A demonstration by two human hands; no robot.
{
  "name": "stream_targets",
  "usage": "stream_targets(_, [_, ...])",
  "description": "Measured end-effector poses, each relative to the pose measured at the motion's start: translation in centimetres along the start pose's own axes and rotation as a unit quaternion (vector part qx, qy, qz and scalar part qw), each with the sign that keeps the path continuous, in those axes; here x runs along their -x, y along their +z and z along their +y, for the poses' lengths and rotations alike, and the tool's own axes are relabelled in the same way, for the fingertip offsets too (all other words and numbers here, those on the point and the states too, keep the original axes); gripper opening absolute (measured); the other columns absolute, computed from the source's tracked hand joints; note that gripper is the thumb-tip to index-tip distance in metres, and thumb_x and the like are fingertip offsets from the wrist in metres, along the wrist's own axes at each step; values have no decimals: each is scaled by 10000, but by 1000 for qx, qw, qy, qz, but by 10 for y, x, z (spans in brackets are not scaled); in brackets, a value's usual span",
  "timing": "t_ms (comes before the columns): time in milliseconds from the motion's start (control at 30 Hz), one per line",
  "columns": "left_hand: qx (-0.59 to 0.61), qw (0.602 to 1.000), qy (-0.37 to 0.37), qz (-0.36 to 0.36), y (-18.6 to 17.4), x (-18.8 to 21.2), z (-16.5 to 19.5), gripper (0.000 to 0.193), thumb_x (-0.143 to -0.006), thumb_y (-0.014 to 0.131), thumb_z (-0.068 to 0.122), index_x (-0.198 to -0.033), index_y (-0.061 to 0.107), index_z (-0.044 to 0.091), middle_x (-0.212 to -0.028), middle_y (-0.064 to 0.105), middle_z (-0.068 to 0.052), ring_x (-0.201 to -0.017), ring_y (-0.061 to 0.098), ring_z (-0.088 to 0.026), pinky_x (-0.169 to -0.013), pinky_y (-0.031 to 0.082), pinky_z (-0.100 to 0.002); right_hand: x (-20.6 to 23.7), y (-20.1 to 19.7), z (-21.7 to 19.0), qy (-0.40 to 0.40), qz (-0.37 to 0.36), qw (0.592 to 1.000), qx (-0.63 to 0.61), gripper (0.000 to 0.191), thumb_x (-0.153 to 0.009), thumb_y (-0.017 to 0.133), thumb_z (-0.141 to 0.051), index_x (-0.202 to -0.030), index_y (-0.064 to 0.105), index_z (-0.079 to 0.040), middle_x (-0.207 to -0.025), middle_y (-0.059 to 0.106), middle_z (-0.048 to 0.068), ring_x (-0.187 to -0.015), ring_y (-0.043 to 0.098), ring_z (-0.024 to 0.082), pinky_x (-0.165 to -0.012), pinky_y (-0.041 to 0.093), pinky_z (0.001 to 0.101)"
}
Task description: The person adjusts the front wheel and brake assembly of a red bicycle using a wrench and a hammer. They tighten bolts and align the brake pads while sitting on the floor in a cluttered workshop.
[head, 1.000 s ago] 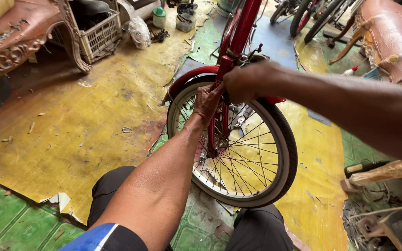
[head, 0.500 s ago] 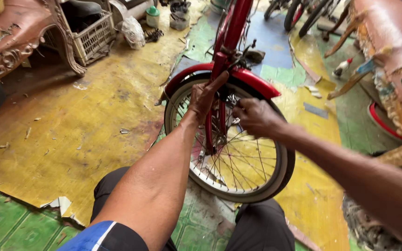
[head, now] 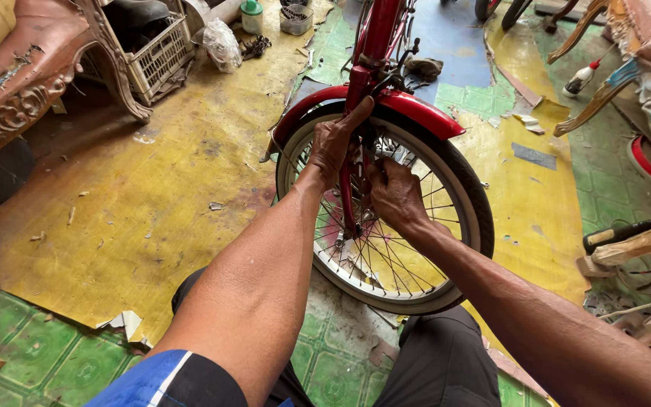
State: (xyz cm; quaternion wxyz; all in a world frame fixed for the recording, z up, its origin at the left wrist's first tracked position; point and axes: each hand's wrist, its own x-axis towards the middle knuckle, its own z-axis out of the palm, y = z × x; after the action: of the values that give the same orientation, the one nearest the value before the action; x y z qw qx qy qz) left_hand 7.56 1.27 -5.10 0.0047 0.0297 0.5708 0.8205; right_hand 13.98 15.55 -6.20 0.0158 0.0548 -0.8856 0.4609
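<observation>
1. Head view, hands: the red fork (head: 349,181) of a small bicycle is gripped near its top by the left hand (head: 337,139), fingers wrapped round the blade and thumb pointing up toward the red mudguard (head: 416,109); held this way, the front end appears to be steadied.
2. The right hand (head: 395,192) is set against the inner side of the fork, just over the spokes. Its fingers are curled, but whether anything is pinched between them cannot be told.
3. The front wheel (head: 386,218), with a pale sidewall and black tread, is stood upright on the floor between the person's knees, close enough for both arms to reach the fork.
4. Containers: a white wire basket (head: 156,53) is tucked under a carved sofa (head: 32,83) at upper left, with something dark inside that cannot be made out. A knotted clear plastic bag (head: 222,44) is lying just beside it, its contents unclear. A green-capped jar (head: 251,15) and a small tub (head: 295,19) are stood near the top edge. A white squeeze bottle (head: 580,78) is lying at upper right.
</observation>
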Motion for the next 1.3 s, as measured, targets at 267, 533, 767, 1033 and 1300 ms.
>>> stream_targets(267, [10,1000,-15,-7,2,-2,0,482,-720,830,632,-702,662,180,-542,495,85,-431,438,-31,-392,354,-258,-6,8,9,-63,38,997,-8,254,-1069,478,-204,-986,656,-43,-770,715,104,-600,718,144,-535,598,318])
stream_targets(533, [11,1000,-15,-10,2,-5,0,479,-688,823,634,-716,711,169,-570,573,60,-443,489,-38,-404,406,-260,-24,24,7,27,80,995,61,257,-1036,537,-250,-993,710,-65,-778,718,104,-547,632,147,-433,543,320])
stream_targets(767, [14,999,-30,-13,-1,-6,2,484,-697,823,634,-707,688,169,-579,552,65,-445,500,-50,-397,425,-266,-25,42,6,41,188,980,44,394,-1055,609,-382,-877,690,-39,-786,718,115,-595,637,197,-520,538,360])
stream_targets(1033, [-11,999,-34,4,-3,-8,2,500,-700,810,652,-655,639,185,-522,461,76,-420,398,-43,-375,312,-268,-29,49,11,-44,258,965,22,268,-1013,637,-263,-893,678,-28,-830,753,101,-674,702,181,-610,583,355])
stream_targets(1300, [-11,1000,-14,-6,0,-7,5,509,-712,811,651,-651,639,176,-533,525,61,-431,457,-52,-394,349,-270,-14,29,-15,66,135,987,-47,368,-1053,503,-392,-984,642,-58,-833,726,68,-618,623,148,-560,577,363])
